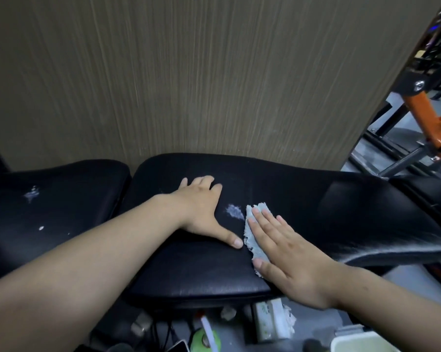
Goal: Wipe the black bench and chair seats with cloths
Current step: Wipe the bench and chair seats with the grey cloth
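Note:
A long black padded bench [328, 212] runs across the middle of the view, against a wooden wall panel. My right hand [288, 255] lies flat with straight fingers on a light blue cloth [252, 240], pressing it onto the bench seat. Just left of the cloth's far end is a whitish scuffed patch [234, 211] on the bench. My left hand [204, 209] rests flat on the seat with its fingers spread, beside that patch. A separate black seat [62, 207] to the left carries small white marks [32, 194].
The wood-grain panel [189, 85] stands right behind the seats. Orange and black gym equipment [427, 113] fills the right edge. On the floor below the bench lie a tissue pack [272, 323], a green spray bottle [204, 339], a phone [178, 348] and a white container [361, 342].

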`<state>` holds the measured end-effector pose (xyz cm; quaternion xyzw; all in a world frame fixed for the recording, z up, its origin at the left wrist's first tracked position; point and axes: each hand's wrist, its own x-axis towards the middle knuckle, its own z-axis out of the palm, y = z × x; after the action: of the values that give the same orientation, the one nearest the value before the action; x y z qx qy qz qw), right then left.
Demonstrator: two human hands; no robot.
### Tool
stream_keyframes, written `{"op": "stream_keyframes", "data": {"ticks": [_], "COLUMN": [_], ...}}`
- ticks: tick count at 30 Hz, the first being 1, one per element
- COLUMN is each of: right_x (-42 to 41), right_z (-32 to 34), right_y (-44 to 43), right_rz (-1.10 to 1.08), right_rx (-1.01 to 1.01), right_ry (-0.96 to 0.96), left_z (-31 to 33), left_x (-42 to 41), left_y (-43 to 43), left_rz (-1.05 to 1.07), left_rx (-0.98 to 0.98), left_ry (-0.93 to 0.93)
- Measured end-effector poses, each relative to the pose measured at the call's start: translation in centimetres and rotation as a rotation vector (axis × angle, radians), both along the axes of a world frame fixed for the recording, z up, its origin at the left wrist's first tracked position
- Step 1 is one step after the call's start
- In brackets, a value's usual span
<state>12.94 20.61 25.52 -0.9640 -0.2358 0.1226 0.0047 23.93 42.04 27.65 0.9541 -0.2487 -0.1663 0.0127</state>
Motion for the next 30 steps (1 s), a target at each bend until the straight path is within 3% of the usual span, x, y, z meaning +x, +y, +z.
{"op": "stream_keyframes", "data": {"ticks": [11,18,24,30], "right_x": [1.1,10.9,19.7,22.8], "right_z": [-0.4,-0.4,-1.1,-1.4], "right_y": [-0.1,-0.5,-0.8,-0.2], "right_rz": [0.080,0.116,0.015,-0.049], "right_rx": [-0.042,0.005,0.026,-0.027], "right_ry": [-0.005,-0.036,-0.087,-0.116], "left_z": [-0.2,-0.2,-0.6,-0.6], "left_x": [-2.4,0.2,1.2,1.3], "left_y": [7.5,9.2,9.0,8.9], "left_rz": [0.068,0.152,0.157,0.156], "left_rx": [-0.130,-0.086,-0.043,-0.052], "left_ry": [-0.037,-0.044,0.004,0.005]}}
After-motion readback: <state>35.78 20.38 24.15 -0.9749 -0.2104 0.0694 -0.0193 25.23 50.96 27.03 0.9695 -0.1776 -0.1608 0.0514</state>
